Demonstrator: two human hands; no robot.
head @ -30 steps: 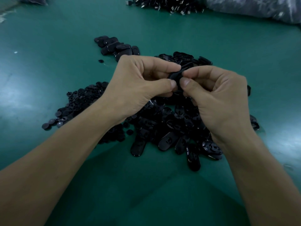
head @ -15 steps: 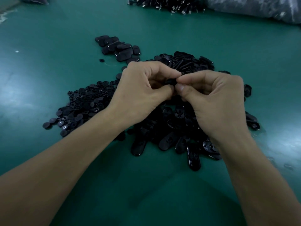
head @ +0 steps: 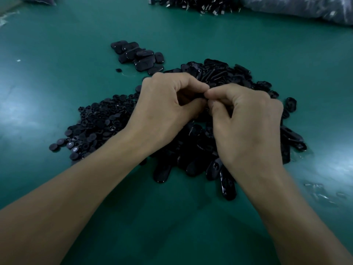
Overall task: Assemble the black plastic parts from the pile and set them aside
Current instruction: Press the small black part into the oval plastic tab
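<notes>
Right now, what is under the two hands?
The pile of black oval parts on the green table lies beneath the left hand and right hand. The part they pinch is almost wholly hidden in their grip.

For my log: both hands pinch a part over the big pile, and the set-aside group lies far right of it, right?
Wrong side: in the head view the group of black oval plastic parts lies far left of the pile of black plastic parts. The rest holds.
</notes>
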